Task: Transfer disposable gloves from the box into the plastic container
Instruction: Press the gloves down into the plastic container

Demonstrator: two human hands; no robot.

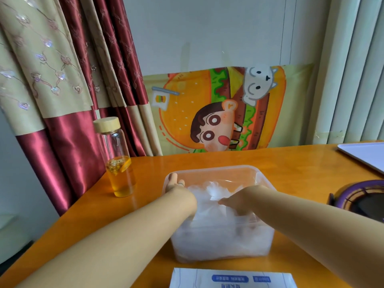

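Note:
A clear plastic container (220,170) stands on the orange table in front of me, filled with crumpled translucent disposable gloves (214,231). My left hand (175,183) rests on the container's left rim, fingers curled over the far left corner. My right hand (236,201) is inside the container, palm down, pressing on the pile of gloves; its fingertips are buried in the plastic. The white glove box (232,278) with blue labels lies flat at the near edge of the table, just below the container.
A glass bottle (118,159) with a wooden lid and yellow liquid stands left of the container near the table's left edge. A purple round object (361,197) sits at the right. A white tray (365,154) lies at the far right. Curtains hang behind.

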